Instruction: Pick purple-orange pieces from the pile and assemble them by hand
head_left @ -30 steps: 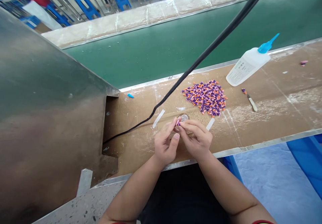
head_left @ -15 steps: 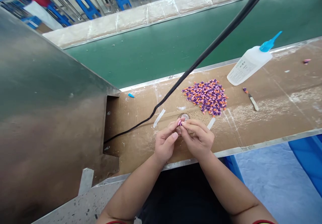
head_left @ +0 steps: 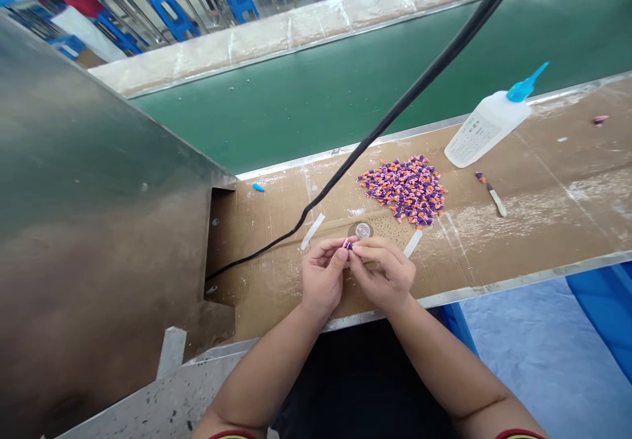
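My left hand (head_left: 323,273) and my right hand (head_left: 382,273) meet fingertip to fingertip over the near edge of the cardboard-covered bench (head_left: 543,208). Between them they pinch one tiny purple and pink piece (head_left: 348,245); most of it is hidden by the fingers. Just beyond the fingertips lies a small round clear disc (head_left: 362,230) on the cardboard. A heap of several small purple and orange pieces (head_left: 405,189) sits farther back to the right.
A white glue bottle with a blue nozzle (head_left: 486,128) lies at the back right, a small stick (head_left: 495,199) near it. A black cable (head_left: 395,113) slants across the bench. A green conveyor belt (head_left: 306,97) runs behind; a metal housing (head_left: 89,215) fills the left.
Both hands have drawn slightly nearer to me and closed tighter around the small piece, uncovering the round disc. Nothing else has moved.
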The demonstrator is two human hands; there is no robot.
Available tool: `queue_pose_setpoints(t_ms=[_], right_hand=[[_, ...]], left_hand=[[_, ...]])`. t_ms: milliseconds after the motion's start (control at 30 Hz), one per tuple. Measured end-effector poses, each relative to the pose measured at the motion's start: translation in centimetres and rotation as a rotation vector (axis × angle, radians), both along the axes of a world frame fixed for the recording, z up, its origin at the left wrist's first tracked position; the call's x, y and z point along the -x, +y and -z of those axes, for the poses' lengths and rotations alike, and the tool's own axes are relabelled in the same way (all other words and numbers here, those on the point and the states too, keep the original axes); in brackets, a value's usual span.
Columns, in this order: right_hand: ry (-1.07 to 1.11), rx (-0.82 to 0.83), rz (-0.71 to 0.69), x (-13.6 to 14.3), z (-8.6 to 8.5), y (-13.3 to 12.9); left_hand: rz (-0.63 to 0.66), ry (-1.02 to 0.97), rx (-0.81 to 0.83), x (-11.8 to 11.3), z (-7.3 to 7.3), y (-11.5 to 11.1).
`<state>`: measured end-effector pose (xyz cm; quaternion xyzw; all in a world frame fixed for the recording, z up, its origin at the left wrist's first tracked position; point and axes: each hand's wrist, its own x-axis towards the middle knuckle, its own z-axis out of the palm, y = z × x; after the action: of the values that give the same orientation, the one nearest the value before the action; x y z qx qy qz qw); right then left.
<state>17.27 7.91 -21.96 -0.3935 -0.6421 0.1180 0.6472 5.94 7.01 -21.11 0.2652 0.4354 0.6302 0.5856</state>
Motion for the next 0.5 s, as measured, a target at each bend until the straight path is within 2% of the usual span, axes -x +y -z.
queue_pose_setpoints(t_ms=[500], right_hand=[[0.005, -0.008, -0.019, -0.03, 0.23, 0.04]], left_hand=[[-0.02, -0.009, -0.07, 0.03, 0.28, 0.15]])
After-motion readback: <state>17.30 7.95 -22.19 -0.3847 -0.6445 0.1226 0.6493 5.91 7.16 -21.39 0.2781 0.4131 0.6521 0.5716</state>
